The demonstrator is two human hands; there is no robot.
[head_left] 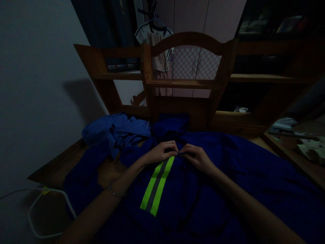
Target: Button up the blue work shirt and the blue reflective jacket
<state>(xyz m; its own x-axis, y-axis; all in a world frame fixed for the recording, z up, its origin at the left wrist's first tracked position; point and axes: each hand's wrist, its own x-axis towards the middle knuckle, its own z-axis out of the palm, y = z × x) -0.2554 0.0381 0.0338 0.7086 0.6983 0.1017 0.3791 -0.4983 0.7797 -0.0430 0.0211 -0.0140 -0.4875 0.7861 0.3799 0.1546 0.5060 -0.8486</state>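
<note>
A dark blue work jacket [203,189] lies spread out before me, with a yellow-green and grey reflective strip [156,188] running down one side. At the top end of that strip, my left hand [166,151] pinches the jacket's front edge between thumb and fingers. My right hand [195,156] pinches the same edge just beside it, and the fingertips of both hands nearly meet. What lies between the fingertips is too small and dark to make out. Behind the hands is the bunched collar [170,123] of the jacket.
Lighter blue folded clothing [115,130] lies at the back left. A wooden headboard with shelves [182,83] stands behind. At lower left is a white looped tube frame [30,217]; a pale wall [45,84] rises on the left. Clothes on hangers [154,37] hang beyond.
</note>
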